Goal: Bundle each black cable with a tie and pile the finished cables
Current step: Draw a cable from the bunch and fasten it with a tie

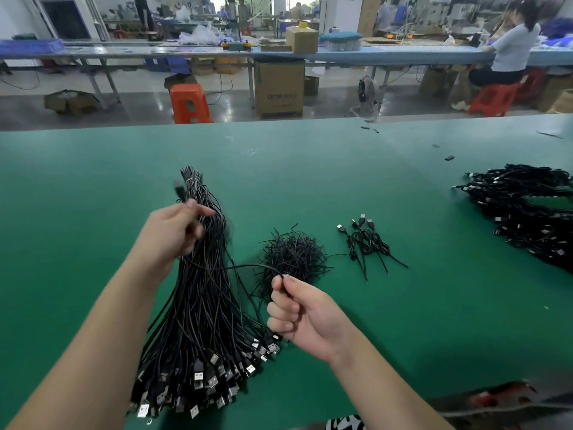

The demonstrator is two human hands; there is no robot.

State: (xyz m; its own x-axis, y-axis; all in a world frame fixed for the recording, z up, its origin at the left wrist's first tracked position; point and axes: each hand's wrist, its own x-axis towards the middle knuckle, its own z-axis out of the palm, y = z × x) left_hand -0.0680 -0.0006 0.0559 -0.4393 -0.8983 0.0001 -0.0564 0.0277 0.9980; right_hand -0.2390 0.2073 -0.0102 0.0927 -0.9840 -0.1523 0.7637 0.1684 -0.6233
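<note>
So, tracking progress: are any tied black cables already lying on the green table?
Yes, a few small tied black cables lie on the green table, right of the loose ties.

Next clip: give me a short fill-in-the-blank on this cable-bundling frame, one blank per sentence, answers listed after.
1. The table surface is ____ in colour.
2. The right hand pinches one cable just in front of the loose heap of ____.
3. The left hand grips the cable's other end above the big ____ of unbundled cables.
4. The finished cables lie to the ____ of the ties.

Answers: green; ties; bunch; right
</note>
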